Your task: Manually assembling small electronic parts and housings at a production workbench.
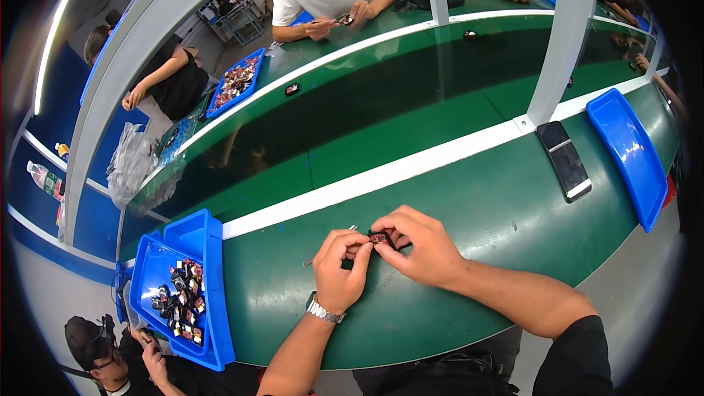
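A small black casing with a reddish circuit board (379,238) is pinched between my two hands above the green bench. My left hand (339,265), with a metal watch on its wrist, grips its left side with thumb and fingertips. From the right, my right hand (424,249) holds the other side, fingers curled over its far edge. A thin metal rod or tool (353,227) shows in part behind my left hand; whether the hand holds it or it lies on the bench, I cannot tell.
At left, a blue tray (150,249) of several small black parts (180,301) rests on other blue trays. At right lie a black phone-like device (563,160) and a blue tray (627,154). A white rail (367,172) borders the green conveyor (381,128). Co-workers sit across and at lower left.
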Motion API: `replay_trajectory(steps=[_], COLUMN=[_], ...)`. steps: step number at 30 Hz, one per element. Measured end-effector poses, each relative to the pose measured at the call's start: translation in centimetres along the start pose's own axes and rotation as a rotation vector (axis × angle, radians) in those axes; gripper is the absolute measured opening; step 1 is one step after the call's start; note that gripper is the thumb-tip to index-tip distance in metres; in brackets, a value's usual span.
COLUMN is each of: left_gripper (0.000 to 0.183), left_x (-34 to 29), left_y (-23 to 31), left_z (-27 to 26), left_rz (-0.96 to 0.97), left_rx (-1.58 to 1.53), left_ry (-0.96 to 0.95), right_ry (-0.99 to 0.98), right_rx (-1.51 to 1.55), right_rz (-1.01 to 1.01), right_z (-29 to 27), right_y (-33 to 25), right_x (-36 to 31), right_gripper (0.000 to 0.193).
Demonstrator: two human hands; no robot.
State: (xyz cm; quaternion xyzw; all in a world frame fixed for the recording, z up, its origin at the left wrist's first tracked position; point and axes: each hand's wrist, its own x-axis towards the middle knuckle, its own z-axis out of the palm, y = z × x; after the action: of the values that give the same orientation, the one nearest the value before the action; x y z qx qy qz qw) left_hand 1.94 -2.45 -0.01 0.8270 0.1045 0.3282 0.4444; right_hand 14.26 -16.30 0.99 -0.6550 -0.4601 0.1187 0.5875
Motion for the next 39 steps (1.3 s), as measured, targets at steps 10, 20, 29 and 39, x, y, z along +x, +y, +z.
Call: replay_trajectory(steps=[10, 20, 29, 39], left_gripper=[0.010, 0.017, 0.017, 0.007], left_x=[0.6, 0.7, 1.0, 0.7], left_y=[1.0, 0.9, -0.3, -0.2], left_z=[-0.2, -0.5, -0.5, -0.5], left_rz=[0.118, 0.184, 0.310, 0.008], left_rx=[0.174, 0.293, 0.380, 0.094], left_ry=[0.000, -0.050, -0.120, -0.083], right_ry=[0.028, -0.005, -0.050, -0.012], right_rx=[0.120, 0.103, 0.101, 0.106], right_rz=[0.134, 0.130, 0.163, 0.185], right_z=[0.0, -0.2, -0.2, -0.2], right_y=[-0.2, -0.1, 0.2, 0.1], right_x=[0.2, 0.3, 0.3, 0.4], right_gripper=[0.024, 0.025, 0.027, 0.022])
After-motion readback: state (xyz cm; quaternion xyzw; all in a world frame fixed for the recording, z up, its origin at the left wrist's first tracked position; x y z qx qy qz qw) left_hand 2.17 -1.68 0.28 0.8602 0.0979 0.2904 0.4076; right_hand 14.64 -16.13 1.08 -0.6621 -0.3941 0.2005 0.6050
